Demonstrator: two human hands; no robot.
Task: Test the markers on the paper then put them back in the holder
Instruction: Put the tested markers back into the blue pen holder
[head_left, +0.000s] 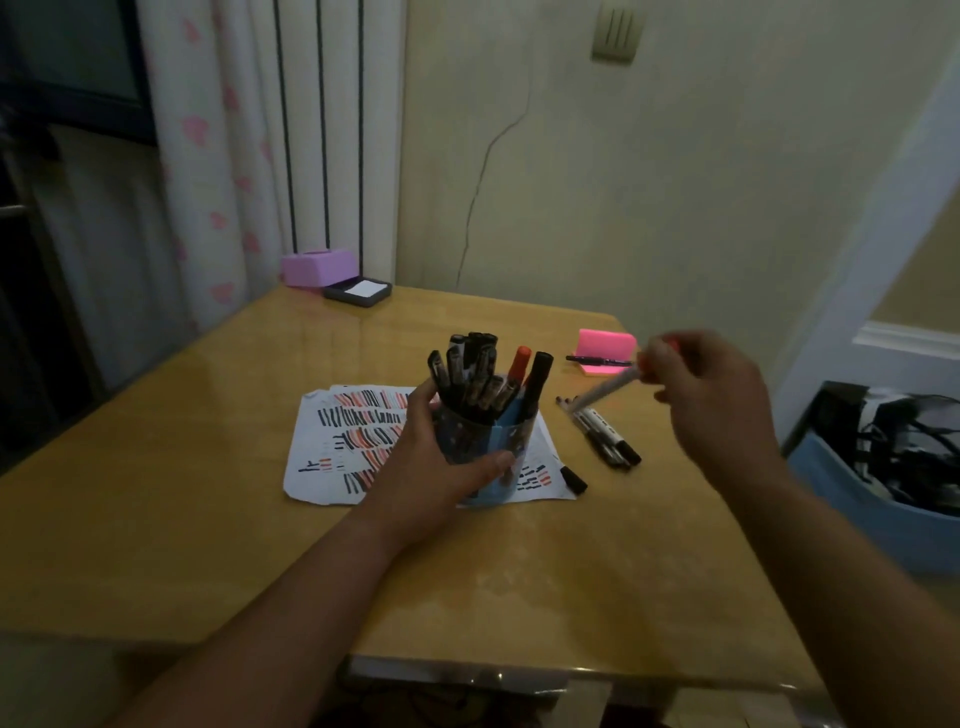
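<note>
Marker (605, 391): one, right hand (701, 400) (holder (519, 436): left hand (431, 457)).

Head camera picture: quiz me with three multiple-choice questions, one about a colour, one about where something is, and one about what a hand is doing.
1. The strokes on the paper are: A blue and green; B black and red; C all yellow.
2. The holder stands: A on the pink pad; B on the floor; C on the paper.
3. The left hand is: A wrapped round the holder; B flat on the table; C holding a loose marker.
Answers: 1 B, the sheet shows black and red dashes; 2 C, the sheet lies under the holder; 3 A, its fingers and thumb curl round the holder's wall.
</note>
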